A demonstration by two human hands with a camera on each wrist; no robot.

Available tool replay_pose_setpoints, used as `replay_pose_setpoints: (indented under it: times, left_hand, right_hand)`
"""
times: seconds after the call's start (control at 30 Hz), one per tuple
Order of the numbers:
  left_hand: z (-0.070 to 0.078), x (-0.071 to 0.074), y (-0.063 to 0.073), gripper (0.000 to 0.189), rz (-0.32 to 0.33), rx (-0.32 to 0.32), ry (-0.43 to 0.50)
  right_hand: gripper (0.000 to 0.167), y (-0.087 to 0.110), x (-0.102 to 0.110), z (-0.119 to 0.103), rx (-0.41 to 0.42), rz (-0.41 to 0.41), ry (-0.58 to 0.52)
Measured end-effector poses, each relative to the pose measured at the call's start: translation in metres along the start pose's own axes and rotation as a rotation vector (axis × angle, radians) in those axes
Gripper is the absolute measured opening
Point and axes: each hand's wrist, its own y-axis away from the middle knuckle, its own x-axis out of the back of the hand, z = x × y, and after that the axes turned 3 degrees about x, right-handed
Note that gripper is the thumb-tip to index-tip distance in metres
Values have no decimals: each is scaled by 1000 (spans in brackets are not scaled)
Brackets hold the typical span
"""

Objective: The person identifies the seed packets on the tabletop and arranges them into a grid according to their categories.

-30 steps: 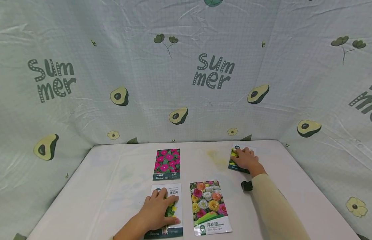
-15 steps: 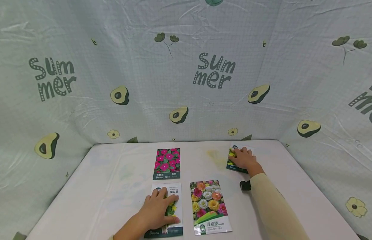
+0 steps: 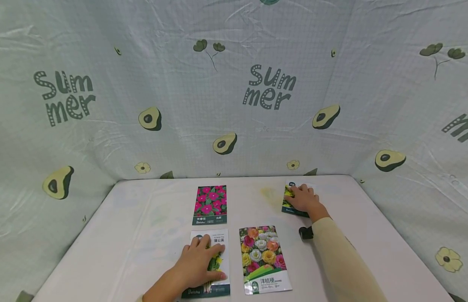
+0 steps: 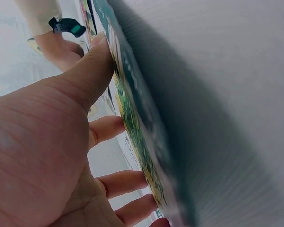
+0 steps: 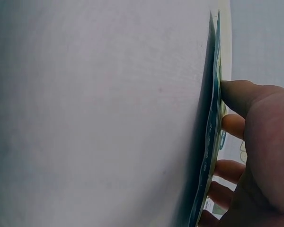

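Observation:
My left hand (image 3: 196, 265) rests spread on a dandelion seed packet (image 3: 221, 235) at the table's near side. In the left wrist view, thumb and fingertips touch the face of that packet (image 4: 128, 111), whose edge is slightly raised. At the far right, my right hand (image 3: 305, 199) presses its fingertips on another seed packet (image 3: 293, 208) with yellow flowers and a dark green bottom band. The right wrist view shows this packet (image 5: 209, 137) edge-on, thumb and fingertips on its face. The palm hides much of each packet.
A seed packet with pink flowers (image 3: 210, 203) lies flat behind the left hand. To that hand's right lies one with many-coloured blooms (image 3: 262, 256). The white table (image 3: 143, 235) ends at a printed curtain (image 3: 181, 105). A black wrist device (image 3: 306, 233) sits on the right sleeve.
My right hand has slid its packet a little to the left along the table. The left hand and the other packets have stayed in place.

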Motion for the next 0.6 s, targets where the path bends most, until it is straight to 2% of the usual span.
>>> replay_pose_setpoints:
  times: [0.6]
  left_hand:
    - [-2, -2, -2, 75, -5, 5, -3]
  right_hand:
    - [63, -2, -4, -12, 22, -4, 18]
